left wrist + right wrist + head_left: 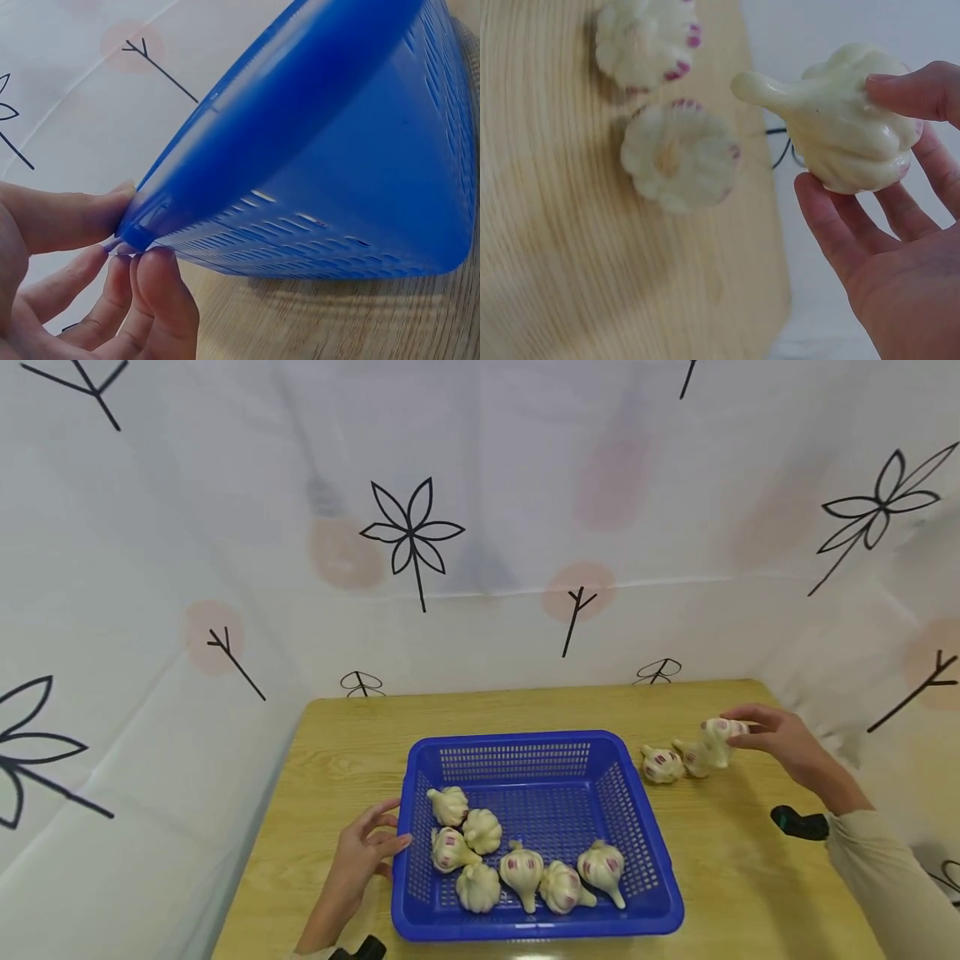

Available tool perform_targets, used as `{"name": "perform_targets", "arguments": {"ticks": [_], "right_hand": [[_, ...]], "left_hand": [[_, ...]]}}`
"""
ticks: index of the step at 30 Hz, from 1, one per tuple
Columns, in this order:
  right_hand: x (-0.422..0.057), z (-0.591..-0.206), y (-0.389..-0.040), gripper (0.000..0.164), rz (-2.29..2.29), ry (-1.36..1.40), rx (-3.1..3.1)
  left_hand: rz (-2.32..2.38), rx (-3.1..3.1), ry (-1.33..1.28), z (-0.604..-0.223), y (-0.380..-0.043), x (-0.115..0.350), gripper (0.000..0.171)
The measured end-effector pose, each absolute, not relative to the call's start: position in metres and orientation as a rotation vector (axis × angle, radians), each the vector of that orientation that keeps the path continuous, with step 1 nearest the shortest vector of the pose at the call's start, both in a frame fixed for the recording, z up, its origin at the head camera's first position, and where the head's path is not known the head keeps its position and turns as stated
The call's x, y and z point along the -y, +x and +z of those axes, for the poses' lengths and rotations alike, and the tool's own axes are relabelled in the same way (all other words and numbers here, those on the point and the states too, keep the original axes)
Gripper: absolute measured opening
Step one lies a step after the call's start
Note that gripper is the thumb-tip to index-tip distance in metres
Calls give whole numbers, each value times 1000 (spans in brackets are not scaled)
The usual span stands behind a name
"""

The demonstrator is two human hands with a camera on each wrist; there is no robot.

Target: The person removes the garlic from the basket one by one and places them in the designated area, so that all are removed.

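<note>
A blue plastic basket [600, 925] with slotted sides stands on the table, several garlic bulbs [482, 831] lying in its left and front parts. My left hand [358, 860] pinches the basket's left rim; in the left wrist view the thumb [71, 217] lies above the rim and the fingertips below it. Off the basket's right side, my right hand [787, 743] holds a white garlic bulb [847, 124] with purple marks above the table, thumb on one side and fingers on the other. Two more garlic bulbs [663, 765] lie on the table between that hand and the basket.
The wooden table [345, 752] ends at a white cloth [480, 635] printed with plants, which hangs behind and along both sides. Dark wrist straps or mounts [799, 822] show at both wrists.
</note>
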State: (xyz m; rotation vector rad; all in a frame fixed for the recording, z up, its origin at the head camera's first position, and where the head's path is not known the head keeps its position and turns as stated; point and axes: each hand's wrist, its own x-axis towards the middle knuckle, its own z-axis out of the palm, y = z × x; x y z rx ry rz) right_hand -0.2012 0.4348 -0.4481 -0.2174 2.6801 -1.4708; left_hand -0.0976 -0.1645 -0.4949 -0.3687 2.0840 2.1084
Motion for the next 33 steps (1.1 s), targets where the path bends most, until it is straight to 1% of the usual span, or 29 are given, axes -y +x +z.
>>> {"name": "perform_targets", "arguments": {"ticks": [7,15,19,26,33], "right_hand": [[-459,-464,-212,35,-1414,-180,-2695],[-473,-479,-218,44,-1325,-161,-2719],[-483,-494,-214,43,-1403,-184,-2696],[-494,-521,-206,33,-1554,-202,-2630],[-485,-528,-206,35,-1670,-163,-2647]], "left_hand": [[2114,-2063,-361,-494,-99,162,56],[2097,-2089,-378,-494,-98,162,55],[2103,-2085,-377,-494,-98,163,55],[2101,-2074,-361,-495,-97,163,55],[2105,-2088,-365,-496,-98,163,55]]}}
